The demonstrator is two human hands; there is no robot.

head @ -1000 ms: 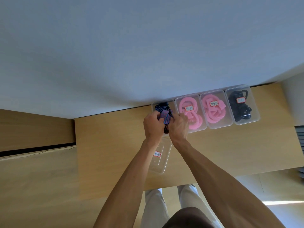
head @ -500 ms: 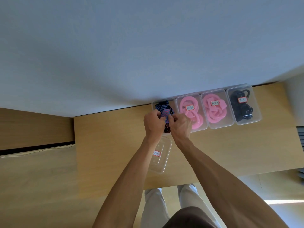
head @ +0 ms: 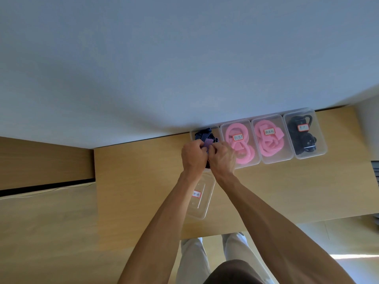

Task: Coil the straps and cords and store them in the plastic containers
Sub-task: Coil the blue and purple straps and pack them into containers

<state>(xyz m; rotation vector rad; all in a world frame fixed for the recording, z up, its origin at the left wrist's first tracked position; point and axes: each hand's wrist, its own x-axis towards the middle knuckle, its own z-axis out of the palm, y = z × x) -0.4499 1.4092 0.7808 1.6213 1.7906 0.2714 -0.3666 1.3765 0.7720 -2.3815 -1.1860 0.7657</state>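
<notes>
Fingers of both my hands are curled around the striped strap point(head: 206, 138), a dark blue band with red lines, and they meet right over the near end of the open container point(head: 193, 133) that stands leftmost in the row along the far edge of the tabletop point(head: 131, 181). My left hand point(head: 193, 155) pinches the strap from the left, my right hand point(head: 222, 158) from the right, knuckles almost touching, so neither is nearer: the bundle sits between them and just beyond my fingertips, toward the wall. The strap's bulk already lies inside the container, running along its long axis from the near end to the far end, and I judge that what remains is to tuck the last folded part down and away from me. Both forearms reach forward and converge, wrists bent slightly down. Directly under my left forearm, nearer to me, lies the clear lid point(head: 202, 198) with its red-edged label, angled a little off the container's line; I expect to reach for it afterwards. To the right, the two containers of pink straps point(head: 239, 140) and the one with black cord point(head: 303, 136) are already lidded and touch side by side.
</notes>
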